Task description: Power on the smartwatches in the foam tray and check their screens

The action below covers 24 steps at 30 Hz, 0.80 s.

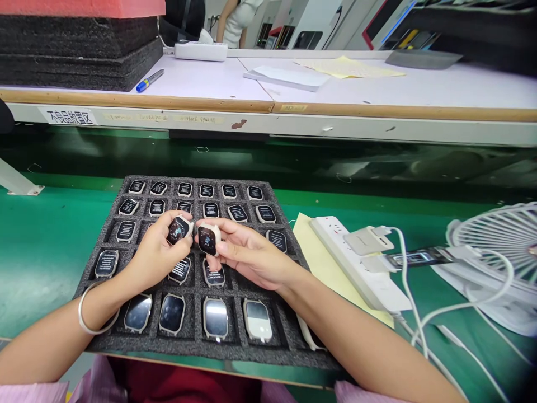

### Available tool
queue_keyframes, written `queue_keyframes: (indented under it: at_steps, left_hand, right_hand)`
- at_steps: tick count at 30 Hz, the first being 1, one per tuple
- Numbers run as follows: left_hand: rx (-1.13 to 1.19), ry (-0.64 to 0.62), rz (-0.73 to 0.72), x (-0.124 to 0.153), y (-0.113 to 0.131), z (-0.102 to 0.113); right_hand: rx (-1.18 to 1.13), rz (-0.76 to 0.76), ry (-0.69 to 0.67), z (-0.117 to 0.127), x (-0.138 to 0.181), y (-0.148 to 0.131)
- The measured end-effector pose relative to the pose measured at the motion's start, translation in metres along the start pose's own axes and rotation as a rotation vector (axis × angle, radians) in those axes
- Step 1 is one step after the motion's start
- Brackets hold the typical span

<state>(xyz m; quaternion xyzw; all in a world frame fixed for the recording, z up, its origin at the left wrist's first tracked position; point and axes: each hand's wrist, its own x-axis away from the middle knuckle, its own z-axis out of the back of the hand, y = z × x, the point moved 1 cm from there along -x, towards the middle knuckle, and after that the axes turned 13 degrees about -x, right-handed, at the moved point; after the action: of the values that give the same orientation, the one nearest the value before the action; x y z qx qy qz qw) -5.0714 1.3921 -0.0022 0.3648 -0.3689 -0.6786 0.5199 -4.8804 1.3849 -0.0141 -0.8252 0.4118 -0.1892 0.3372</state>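
A black foam tray (104, 336) lies on the green bench in front of me, its pockets filled with several smartwatch bodies. My left hand (155, 254) is closed on one watch body (179, 229) with a lit round dial, held above the tray's middle. My right hand (247, 254) grips a second cream-cased watch body (208, 239) right beside the first, their edges nearly touching. Both screens face up. A silver bangle (94, 310) circles my left wrist.
To the right lie a yellow sheet (312, 246), a white power strip (356, 263) with plugged chargers and cables, and a white fan (499, 235). Behind runs a raised shelf (268, 106) with dark foam stacks, a blue pen (149, 80), papers; a person stands beyond it.
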Motion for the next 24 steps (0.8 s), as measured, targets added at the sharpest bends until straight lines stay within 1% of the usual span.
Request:
queue_keyframes:
  at_steps: [3,5,8,11,14,19,24]
  left_hand:
    - [0.154,0.011,0.161,-0.0029,-0.0009,0.0015]
    - [0.295,-0.027,0.273,-0.0043,0.0001,0.0021]
    - [0.480,-0.059,0.359,-0.0045,0.0030,0.0028]
    - [0.562,-0.060,0.346,-0.0032,0.0046,0.0034]
    - [0.552,-0.089,0.304,-0.0017,0.0040,0.0033]
    - [0.515,-0.099,0.260,-0.0006,0.0034,0.0024]
    - [0.485,-0.115,0.256,-0.0004,0.0048,0.0014]
  right_hand:
    - [-0.041,-0.016,0.059,0.0017,-0.0028,-0.0009]
    - [-0.083,-0.040,0.103,0.0031,-0.0053,-0.0013]
    - [-0.107,-0.032,0.162,0.0055,-0.0085,-0.0020]
    - [-0.110,-0.009,0.202,0.0070,-0.0101,-0.0024]
    - [-0.108,0.005,0.216,0.0069,-0.0099,-0.0022]
    - [-0.030,0.053,0.193,0.0040,-0.0078,-0.0019]
    - [0.043,0.084,0.174,0.0024,-0.0072,-0.0015]
